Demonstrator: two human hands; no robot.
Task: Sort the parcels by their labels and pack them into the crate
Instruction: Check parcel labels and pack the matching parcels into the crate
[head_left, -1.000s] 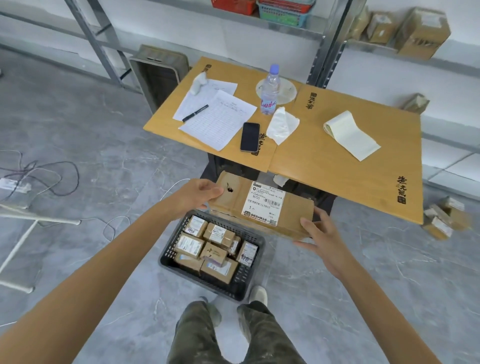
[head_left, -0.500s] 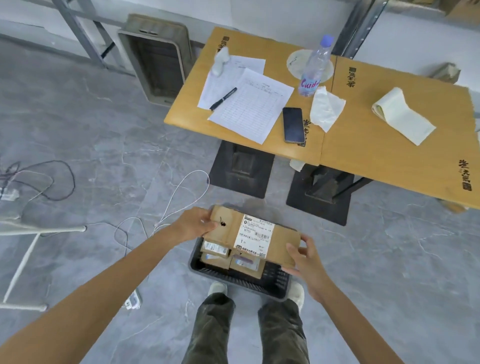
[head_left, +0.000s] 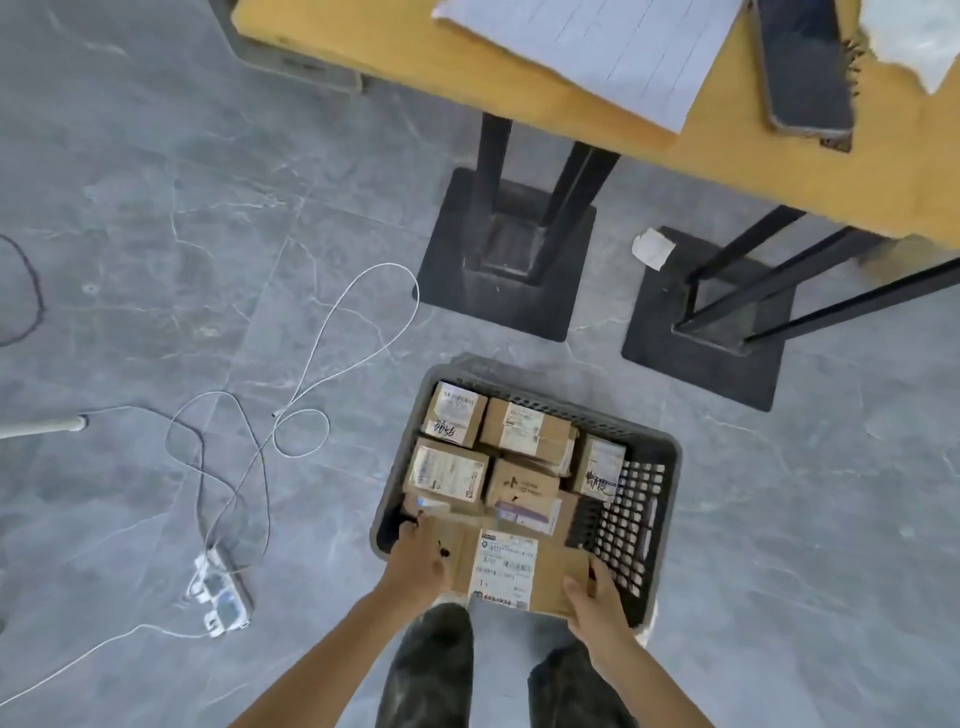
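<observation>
Head view: the large flat parcel (head_left: 553, 577) is held roughly level over the near part of the crate (head_left: 670, 457), with its shipping label (head_left: 503, 569) facing up. The left hand (head_left: 418, 564) grips the parcel's left end and the right hand (head_left: 597, 597) grips its right end, thumb on top. Both hands are closed on the cardboard. Whether the parcel already touches the load below cannot be told.

Small parcels (head_left: 449, 470) fill the far and left parts of the crate. The mesh floor (head_left: 631, 525) is bare along the right wall.

Recommended procedure:
- Keep the parcel level and the label up, so that it stays readable after packing.
- Lower it onto the near row of small parcels. These appear to stand at uneven heights, so expect some rocking.
- The parcel spans most of the crate's width. Slide each hand's fingers out before the ends settle against the walls.

The crate stands on grey floor just near of the black table bases (head_left: 506, 254). A white cable (head_left: 311, 389) and a power strip (head_left: 221, 597) lie well to its left.
</observation>
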